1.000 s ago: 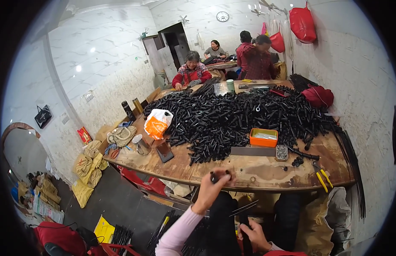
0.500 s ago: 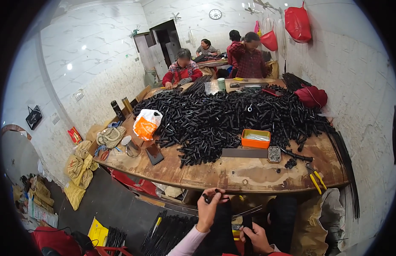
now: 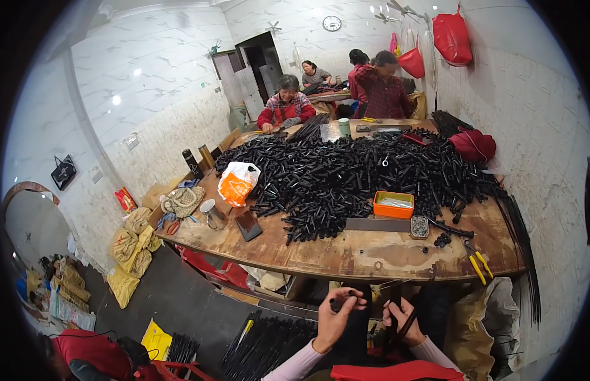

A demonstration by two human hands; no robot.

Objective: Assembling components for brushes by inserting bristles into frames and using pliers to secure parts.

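Note:
My left hand (image 3: 335, 317) is closed around a short black tubular piece (image 3: 336, 305), just off the table's near edge. To its right, my right hand (image 3: 404, 322) grips a bundle of thin black rods (image 3: 391, 330); its fingers curl round them and the lower ends are lost against dark clothing. Ahead of both hands, a large heap of black tubular parts (image 3: 345, 171) covers much of the worn wooden table (image 3: 269, 255).
Near the heap's front are an orange tin (image 3: 379, 210), a small tray of metal bits (image 3: 413, 237), yellow-handled pliers (image 3: 477, 270) and a phone (image 3: 248, 226). Long black rods (image 3: 528, 279) hang over the right edge; more rods (image 3: 263, 349) lie below left. Several people sit or stand beyond.
My right hand has risen toward the table edge with the rods, closer to my left hand. The left still holds the tubular piece. The whole view has shifted slightly.

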